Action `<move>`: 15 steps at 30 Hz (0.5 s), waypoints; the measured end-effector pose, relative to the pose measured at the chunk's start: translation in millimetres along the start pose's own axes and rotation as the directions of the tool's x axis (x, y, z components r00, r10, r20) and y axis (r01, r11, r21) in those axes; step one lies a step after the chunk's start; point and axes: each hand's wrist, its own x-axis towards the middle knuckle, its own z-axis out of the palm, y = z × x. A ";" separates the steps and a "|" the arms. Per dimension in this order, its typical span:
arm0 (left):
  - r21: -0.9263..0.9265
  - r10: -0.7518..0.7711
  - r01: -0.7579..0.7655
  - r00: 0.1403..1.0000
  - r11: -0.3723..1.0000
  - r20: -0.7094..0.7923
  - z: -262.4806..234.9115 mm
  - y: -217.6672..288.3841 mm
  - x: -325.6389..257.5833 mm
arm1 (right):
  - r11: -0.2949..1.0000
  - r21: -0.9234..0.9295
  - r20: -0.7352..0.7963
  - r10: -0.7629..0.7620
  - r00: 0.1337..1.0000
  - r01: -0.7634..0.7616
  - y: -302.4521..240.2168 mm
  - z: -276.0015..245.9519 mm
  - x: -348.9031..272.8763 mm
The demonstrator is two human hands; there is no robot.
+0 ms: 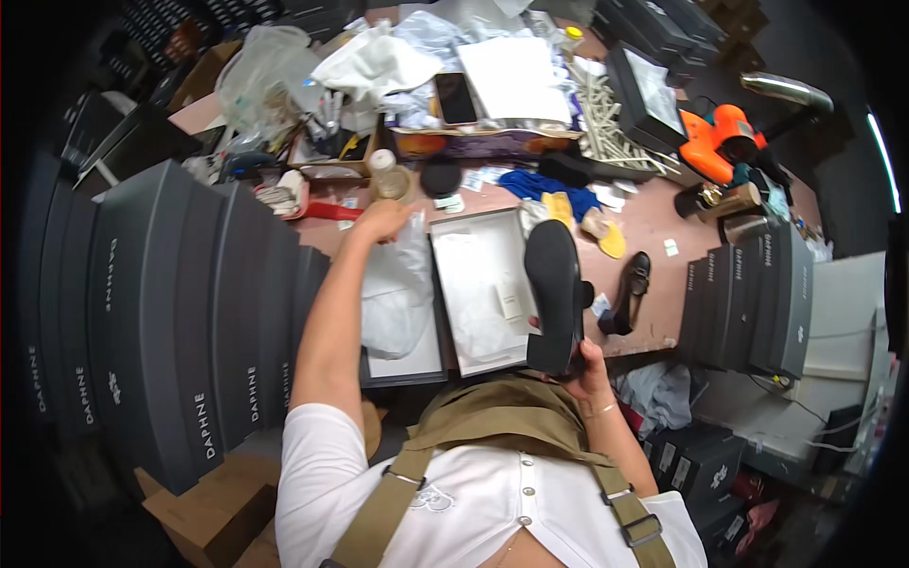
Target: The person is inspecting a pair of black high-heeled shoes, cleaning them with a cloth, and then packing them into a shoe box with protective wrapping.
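My right hand grips a black shoe with its sole turned up toward me, above the right edge of an opened shoe box lined with white paper. My left hand reaches forward over a paper-covered box lid. It is close to a jar with a white-topped bottle and to the end of a red handle. Its fingers are mostly hidden, so what they touch is unclear. The matching dark shoe stands on the pink table, right of the held one.
Stacked dark shoe boxes rise at left, more boxes at right. At the back are a tray with a phone and white sheets, white sticks and an orange heat tool. Yellow pads and blue cloth lie mid-table.
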 end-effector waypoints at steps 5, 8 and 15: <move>-0.124 0.332 -0.441 0.807 0.889 -0.488 -8.4 62.2 -136.3 | 0.962 0.267 0.125 -0.085 0.988 0.049 -10.6 -4.5 6.8; 0.004 0.479 -0.569 0.690 0.823 -0.543 -2.5 95.5 -208.4 | 0.913 0.403 0.204 -0.160 0.966 0.066 -8.5 0.1 7.3; -0.089 0.502 -0.659 0.646 0.747 -0.575 57.8 78.8 -202.4 | 0.982 0.184 0.238 -0.081 0.968 0.037 -22.1 1.7 -21.8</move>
